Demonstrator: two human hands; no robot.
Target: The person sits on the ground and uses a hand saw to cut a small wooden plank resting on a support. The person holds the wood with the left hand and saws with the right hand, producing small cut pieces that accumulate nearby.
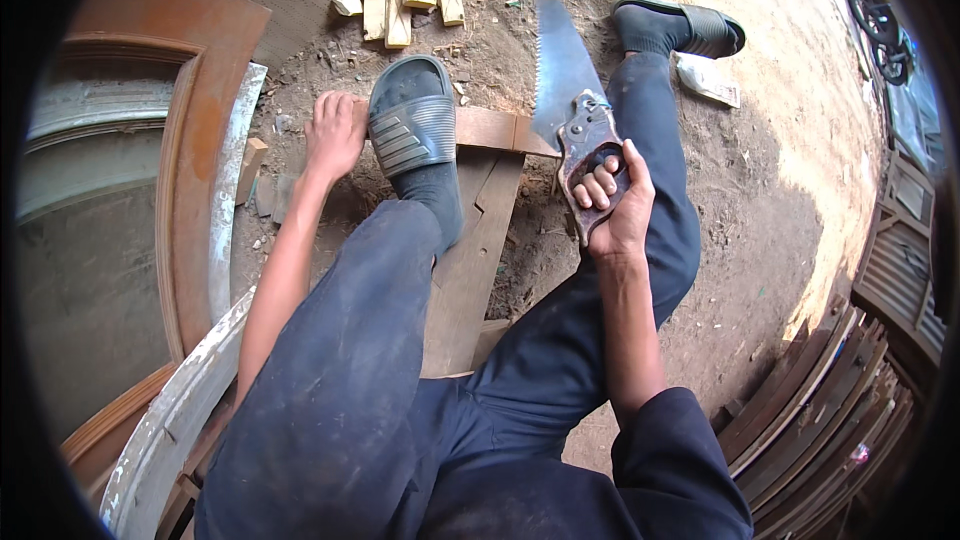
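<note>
My right hand (618,202) grips the wooden handle of a hand saw (560,60), whose toothed blade points up and away, beside the right end of a reddish-brown board (485,129). My left hand (333,135) holds the left end of that board, fingers curled over it. My left foot, in a grey slide sandal (410,125) and dark sock, presses on the board between my hands. The board lies across a wider weathered plank (465,280) that runs back toward me. I cannot tell whether the saw's teeth touch the board.
Cut wood blocks (398,25) lie on dirt ahead. An old wooden door frame (215,20) and white-painted curved pieces fill the left. Stacked planks (810,410) sit at lower right. My right foot (678,28) rests near a white packet (707,78). Bicycle wheels show at upper right.
</note>
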